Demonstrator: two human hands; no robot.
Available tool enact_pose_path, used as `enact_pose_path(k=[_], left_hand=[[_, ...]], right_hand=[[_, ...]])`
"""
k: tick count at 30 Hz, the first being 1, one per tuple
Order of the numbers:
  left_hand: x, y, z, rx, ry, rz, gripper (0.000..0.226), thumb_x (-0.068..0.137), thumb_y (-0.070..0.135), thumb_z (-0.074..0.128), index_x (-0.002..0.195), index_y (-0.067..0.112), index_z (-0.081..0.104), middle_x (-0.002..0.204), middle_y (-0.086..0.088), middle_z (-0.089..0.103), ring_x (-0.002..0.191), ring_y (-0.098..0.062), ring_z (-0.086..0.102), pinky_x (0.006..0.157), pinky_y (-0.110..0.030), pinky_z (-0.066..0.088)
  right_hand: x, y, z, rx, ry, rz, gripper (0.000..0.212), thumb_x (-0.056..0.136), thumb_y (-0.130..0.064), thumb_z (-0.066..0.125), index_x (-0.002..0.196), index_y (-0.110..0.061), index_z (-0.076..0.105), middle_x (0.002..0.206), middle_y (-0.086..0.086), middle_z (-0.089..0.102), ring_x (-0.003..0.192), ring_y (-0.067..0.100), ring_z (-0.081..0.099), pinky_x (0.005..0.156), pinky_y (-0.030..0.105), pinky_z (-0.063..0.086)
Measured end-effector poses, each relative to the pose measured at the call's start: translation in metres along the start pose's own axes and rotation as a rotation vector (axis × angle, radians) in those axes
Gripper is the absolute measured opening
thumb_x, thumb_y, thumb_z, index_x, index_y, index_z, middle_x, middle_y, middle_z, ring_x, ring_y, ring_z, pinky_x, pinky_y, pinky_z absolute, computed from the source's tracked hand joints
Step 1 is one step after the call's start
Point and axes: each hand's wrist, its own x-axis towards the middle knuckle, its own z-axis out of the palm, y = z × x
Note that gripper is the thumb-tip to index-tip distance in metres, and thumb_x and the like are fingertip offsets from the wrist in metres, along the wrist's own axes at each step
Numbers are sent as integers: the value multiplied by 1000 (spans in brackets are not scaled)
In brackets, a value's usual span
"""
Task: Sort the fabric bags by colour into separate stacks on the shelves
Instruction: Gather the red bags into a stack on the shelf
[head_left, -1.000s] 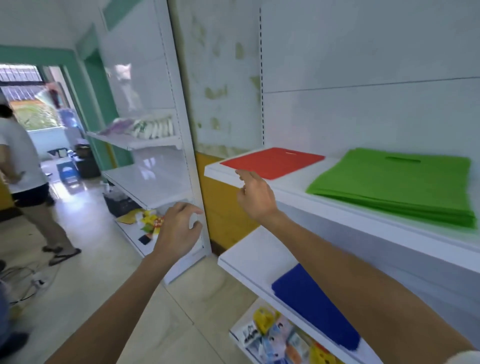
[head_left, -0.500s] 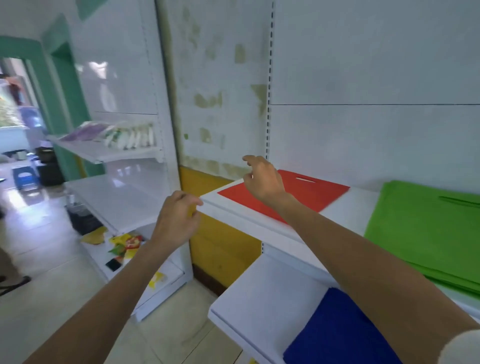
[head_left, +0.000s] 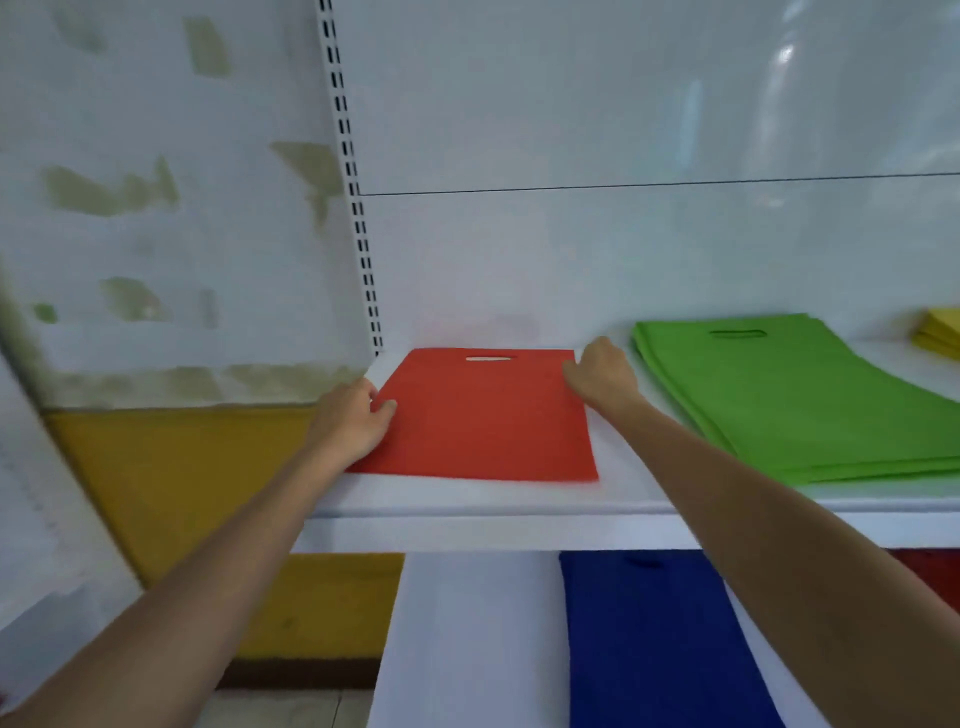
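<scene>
While flat, red bag (head_left: 483, 415) between, apparently in, left hand (head_left: 353, 421), right hand (head_left: 600, 374).

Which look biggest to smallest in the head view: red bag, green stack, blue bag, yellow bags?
Green fabric bag stack and blue fabric bag: alike; blue is nearer and cropped.
Red fabric bag.
Yellow fabric bags, mostly cropped.
</scene>
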Motion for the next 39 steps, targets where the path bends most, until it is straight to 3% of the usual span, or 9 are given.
enact_pose_path(k=[4,10,13,16,22,27,33,36,39], left_hand=[[23,-2,17,97,-20,-22,40,88,44,56,102,7,61,110,-16,61,103,-34,56,85,-37,45],[32,-8,21,-41,57,-81,33,88,26,61,107,-2,61,109,-19,63,105,-34,57,85,-36,44],[35,-11,19,-29,34,-93,35,87,29,62,91,-5,65,94,-21,66,96,-36,60,74,-35,43],[36,-12,19,-71,3,-111,28,87,28,62,74,4,64,91,-17,68,92,-33,61,73,-32,44],[31,-7,18,-162,122,-125,11,87,20,63,90,12,69,100,-9,68,94,-28,61,70,-29,42],[27,-5,15,-134,260,-95,18,89,21,58,98,14,72,100,-10,69,94,-32,62,67,-29,40],[24,-8,14,-276,377,-17,19,93,20,51,103,9,62,98,-13,68,92,-34,61,70,-34,43],[19,-3,7,-337,403,104,19,92,13,49,109,8,57,95,-16,68,88,-36,62,75,-40,46],[14,19,-7,-328,417,221,23,90,4,48,103,9,66,100,-17,68,92,-35,62,81,-35,44]], right_hand=[[-5,-2,17,-46,9,126,45,93,-31,47,126,-1,50,132,19,49,122,34,48,98,37,40],[-2,-3,26,-37,101,238,33,84,-20,56,115,-9,58,122,14,59,113,31,56,91,34,44],[-3,-3,28,-14,133,160,31,83,-13,53,113,-10,56,118,13,59,110,32,55,88,33,43],[-5,-7,30,-7,169,18,31,83,-5,47,114,-9,53,117,11,59,108,31,53,83,33,41],[-7,-11,31,31,262,-123,27,82,2,41,107,-3,47,102,18,60,93,37,53,70,34,35],[-9,-13,30,135,385,-155,29,83,5,39,110,1,44,86,14,50,86,36,53,65,33,29],[-17,-24,28,226,488,-256,48,84,10,38,131,3,40,122,23,51,106,37,51,86,38,35],[-21,-32,9,298,540,-302,46,84,11,37,130,6,41,124,24,50,111,38,50,89,34,32],[-26,-30,-30,342,612,-391,58,78,17,37,134,0,40,123,21,53,109,36,52,88,31,34]])
